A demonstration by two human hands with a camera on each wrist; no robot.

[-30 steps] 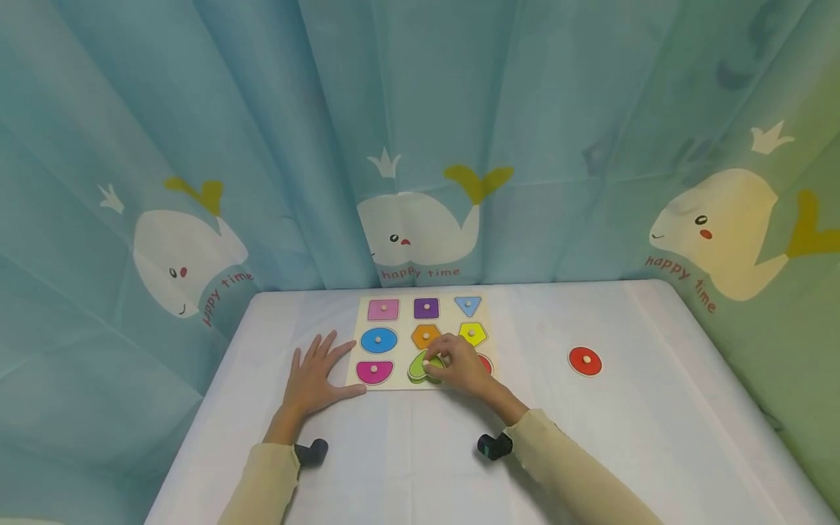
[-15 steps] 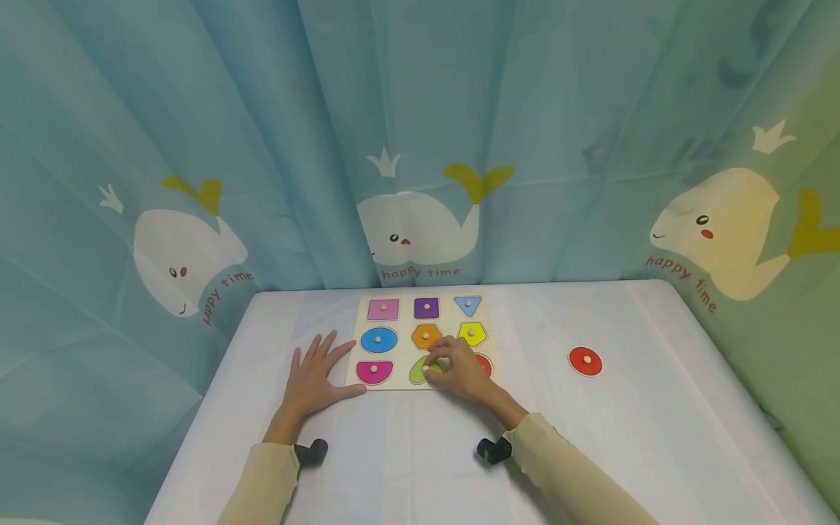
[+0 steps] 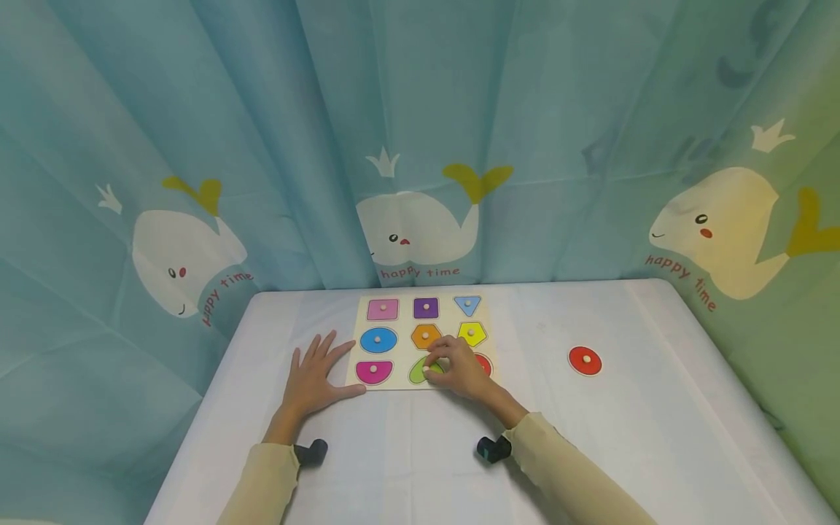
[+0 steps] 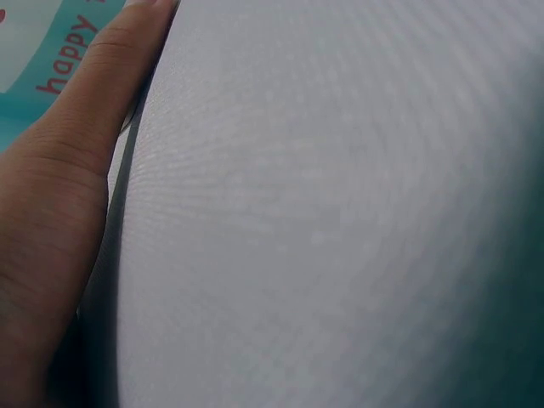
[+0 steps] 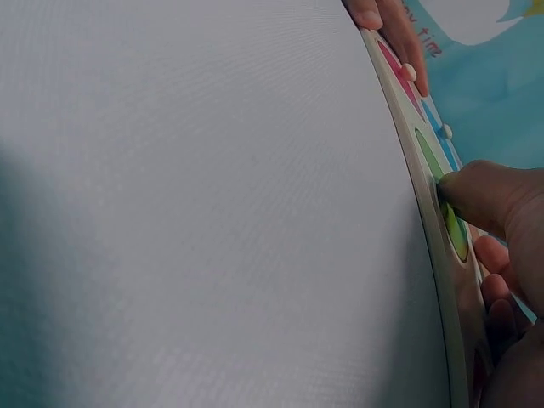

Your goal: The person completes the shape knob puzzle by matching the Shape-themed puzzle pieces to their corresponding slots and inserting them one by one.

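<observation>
A pale wooden knob puzzle board (image 3: 402, 321) lies at the far middle of the table. In its front row sits a green piece (image 3: 416, 374), partly covered by my right hand (image 3: 464, 370). Thumb and fingertips of that hand pinch the green piece's small knob; in the right wrist view the green piece (image 5: 430, 146) lies about level with the board. My left hand (image 3: 313, 380) has its fingers spread at the board's left edge, the thumb touching the front corner. A red round piece (image 3: 579, 362) with a white knob lies apart, to the right.
On the board are knobbed pieces, among them a blue oval (image 3: 369, 340), an orange hexagon (image 3: 420, 341) and a magenta half-round piece (image 3: 374, 377). My right hand partly hides a red shape (image 3: 485, 362) at the board's front right. A whale-print curtain (image 3: 420, 87) hangs behind the table.
The green piece has gone down from slightly raised and off-line to lying in its place on the board, my right hand still at its knob. The left hand stays put.
</observation>
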